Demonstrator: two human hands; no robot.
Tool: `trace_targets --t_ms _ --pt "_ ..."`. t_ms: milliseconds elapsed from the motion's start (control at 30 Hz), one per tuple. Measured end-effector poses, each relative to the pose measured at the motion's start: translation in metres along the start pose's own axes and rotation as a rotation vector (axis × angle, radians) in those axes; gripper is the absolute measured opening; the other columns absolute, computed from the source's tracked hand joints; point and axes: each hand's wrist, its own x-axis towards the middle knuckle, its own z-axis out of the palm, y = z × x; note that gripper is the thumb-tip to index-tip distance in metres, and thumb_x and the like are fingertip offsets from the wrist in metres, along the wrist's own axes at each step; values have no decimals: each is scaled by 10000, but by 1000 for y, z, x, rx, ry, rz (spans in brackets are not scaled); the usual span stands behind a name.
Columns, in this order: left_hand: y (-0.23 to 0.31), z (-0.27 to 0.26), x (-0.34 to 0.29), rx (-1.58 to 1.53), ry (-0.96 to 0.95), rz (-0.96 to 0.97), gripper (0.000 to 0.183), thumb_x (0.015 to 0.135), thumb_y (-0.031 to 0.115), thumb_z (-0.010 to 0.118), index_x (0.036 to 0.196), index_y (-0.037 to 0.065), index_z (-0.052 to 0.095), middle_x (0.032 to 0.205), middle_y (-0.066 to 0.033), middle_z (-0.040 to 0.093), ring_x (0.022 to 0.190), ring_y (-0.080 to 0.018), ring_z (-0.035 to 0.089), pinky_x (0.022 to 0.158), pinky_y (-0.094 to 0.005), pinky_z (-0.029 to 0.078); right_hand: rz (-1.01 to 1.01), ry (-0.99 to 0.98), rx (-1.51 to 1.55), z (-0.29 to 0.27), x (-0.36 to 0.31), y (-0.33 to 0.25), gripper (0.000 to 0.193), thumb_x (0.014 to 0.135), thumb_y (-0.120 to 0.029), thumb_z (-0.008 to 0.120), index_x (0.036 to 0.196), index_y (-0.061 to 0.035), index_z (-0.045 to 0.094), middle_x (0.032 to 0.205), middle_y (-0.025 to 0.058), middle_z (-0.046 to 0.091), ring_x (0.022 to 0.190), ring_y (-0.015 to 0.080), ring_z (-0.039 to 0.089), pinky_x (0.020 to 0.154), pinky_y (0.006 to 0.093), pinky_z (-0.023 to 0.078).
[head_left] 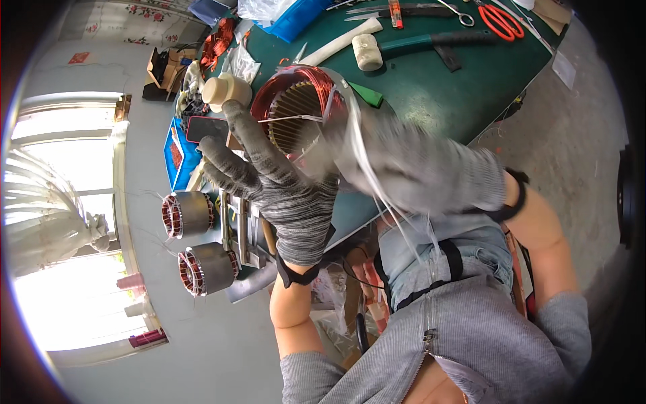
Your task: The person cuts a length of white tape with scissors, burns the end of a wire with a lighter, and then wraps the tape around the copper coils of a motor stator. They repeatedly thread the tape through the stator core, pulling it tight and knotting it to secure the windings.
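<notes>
A motor stator [294, 111] with red-brown copper windings and a slotted core lies on the green table, its bore facing me. White cord [377, 176] crosses the winding and trails from my right hand down to my lap. My left hand [272, 168], in a grey striped glove, is at the stator's near left side. Several of its fingers are stretched out and spread; its thumb side is lost behind a blur. My right hand [383, 151], also gloved, is beside the stator's right side. Motion smears its fingers, so their grip on the cord is unclear.
A white-headed mallet [367, 52], red-handled scissors [501, 22] and a cutter knife [396, 13] lie on the far table. Two wound stators [188, 214] [207, 268] stand at left, near a blue bin [180, 158] and phone [207, 128]. A cream stepped cylinder [226, 91] sits beside the work.
</notes>
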Motion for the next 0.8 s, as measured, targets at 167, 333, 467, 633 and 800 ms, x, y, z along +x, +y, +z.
trace_targets --t_ms 167,333,467,633,800 --pt "3 25 0 -536 92 0 756 849 287 626 1398 7 189 1344 -257 337 1160 -342 470 949 -411 406 225 191 50 38 46 20 365 817 -34 548 1178 -6 504 1200 159 505 1077 300 524 889 374 464" --pt "1 26 -19 -892 -31 -274 572 832 4 607 1319 11 308 1007 -143 567 915 -208 597 793 -299 498 517 -218 -111 -27 -46 -7 428 742 -46 589 1166 -78 539 1010 128 596 969 289 576 759 358 516" --pt "-11 17 -25 -897 -131 -339 477 827 7 599 1254 15 385 1003 -137 566 917 -197 586 792 -300 493 1068 -343 -172 -109 -187 -21 308 899 -159 476 1175 -63 575 1147 121 590 1114 283 502 970 395 379" --pt "-25 0 -17 -684 -192 -74 285 747 -10 644 1019 53 591 923 -77 601 809 -218 555 713 -323 449 1571 680 1059 -327 -514 -66 424 952 -149 430 1357 -28 391 1160 -1 529 839 61 510 672 167 421" --pt "-42 3 -17 -642 -217 43 270 719 -23 645 975 57 612 899 -71 607 790 -230 549 692 -321 435 1726 719 148 -382 -664 -61 487 905 -110 463 1370 -3 365 1261 88 479 1009 165 458 851 242 380"
